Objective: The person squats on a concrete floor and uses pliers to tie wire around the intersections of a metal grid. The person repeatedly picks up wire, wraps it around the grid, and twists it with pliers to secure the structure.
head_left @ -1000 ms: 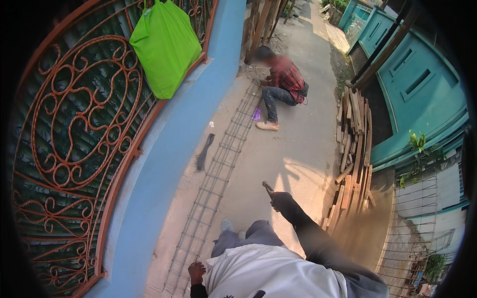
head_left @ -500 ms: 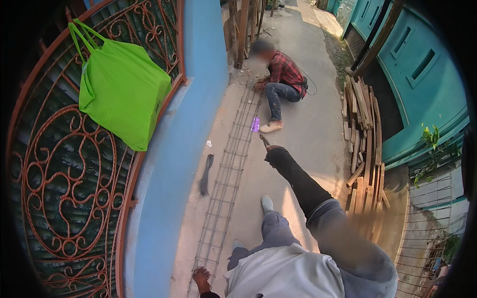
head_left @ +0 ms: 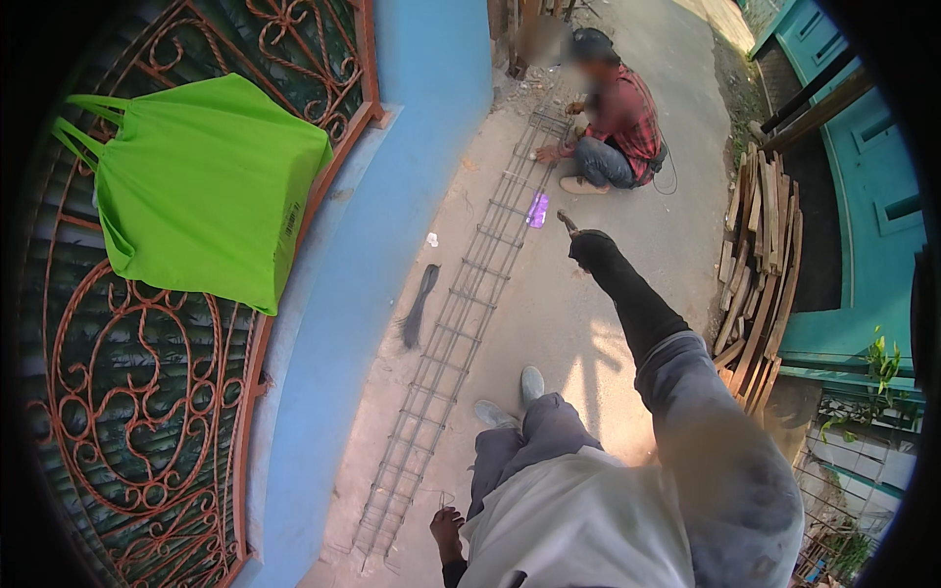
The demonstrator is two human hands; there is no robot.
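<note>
The right hand [head_left: 588, 245], gloved in black on an outstretched arm, is closed around a small slender tool [head_left: 567, 221] whose tip points away from the person; the left hand [head_left: 447, 529] hangs low with its fingers curled at thin wire at the near end of the rebar cage [head_left: 461, 323], though whether it grips anything I cannot tell; the rebar cage lies on the concrete ground, its long axis running from the left hand away toward a crouching co-worker [head_left: 613, 122] at its far end; the left hand is the nearer to the cage, the right held above and beside its middle stretch; a green bag [head_left: 201, 186] hangs on the iron gate well left of the cage; a stack of planks [head_left: 750, 255] leans to its right.
</note>
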